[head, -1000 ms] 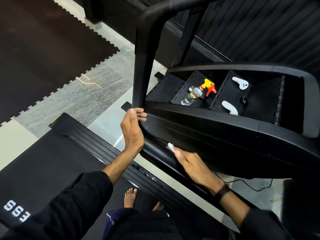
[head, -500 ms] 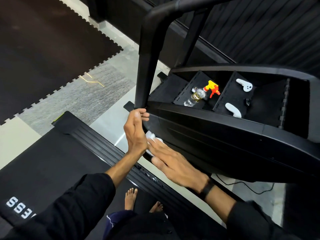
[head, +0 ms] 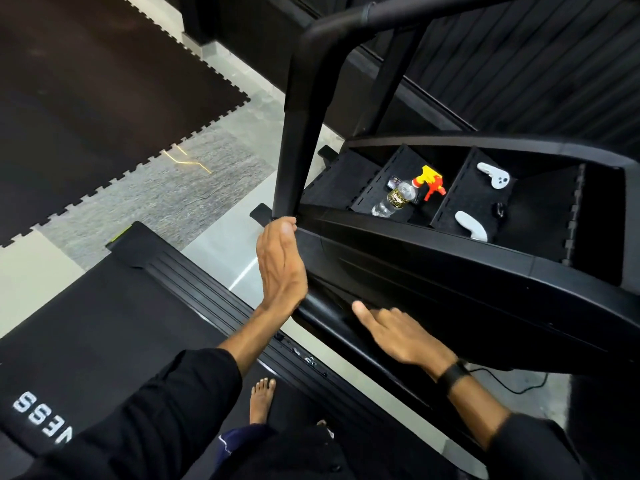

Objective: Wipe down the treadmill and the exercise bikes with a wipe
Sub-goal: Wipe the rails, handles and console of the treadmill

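I stand on the black treadmill belt (head: 86, 323), facing the console (head: 433, 271). My left hand (head: 280, 268) grips the console's left corner, fingers curled over the edge at the foot of the black upright (head: 294, 150). My right hand (head: 401, 330) lies flat, fingers straight, on the glossy lower face of the console, thumb pointing up-left. No wipe shows; whether one lies under the palm is hidden. The hand is slightly blurred.
The console tray holds a clear spray bottle (head: 398, 199) with a yellow and red trigger and two white controllers (head: 493, 176) (head: 472, 226). A dark foam mat (head: 86, 81) covers the floor at left. A black cable (head: 519, 386) lies on the floor at right. My bare foot (head: 261, 400) is on the belt.
My right hand slid left along the console's lower face to my left hand, a white wipe showing at its fingertips, then back right. The wipe is now out of sight. My left hand kept its grip.
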